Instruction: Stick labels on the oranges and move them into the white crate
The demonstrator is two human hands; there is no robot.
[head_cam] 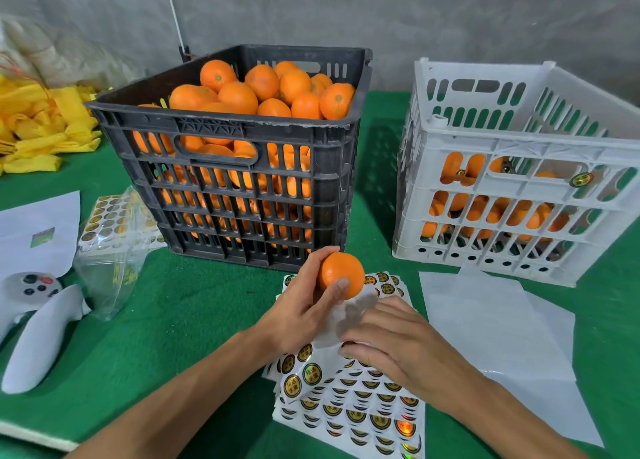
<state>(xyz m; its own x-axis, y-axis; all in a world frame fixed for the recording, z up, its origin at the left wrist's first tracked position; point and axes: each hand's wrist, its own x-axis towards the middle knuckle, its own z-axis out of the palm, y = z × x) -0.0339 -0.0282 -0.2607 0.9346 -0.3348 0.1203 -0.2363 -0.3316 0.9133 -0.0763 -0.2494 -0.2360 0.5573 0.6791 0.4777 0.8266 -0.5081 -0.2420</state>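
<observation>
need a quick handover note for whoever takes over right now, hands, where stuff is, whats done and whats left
Left hand: grips one orange above the label sheets, just in front of the black crate. No label shows on the side we see.
Right hand: fingers down on the label sheets, apparently picking a label; whether it has one cannot be seen.
Done: several oranges already lie in the white crate, at the right; at least one shows a label.
Left: label the held orange, move it to the white crate, then work through the black crate, which is piled full.
</observation>
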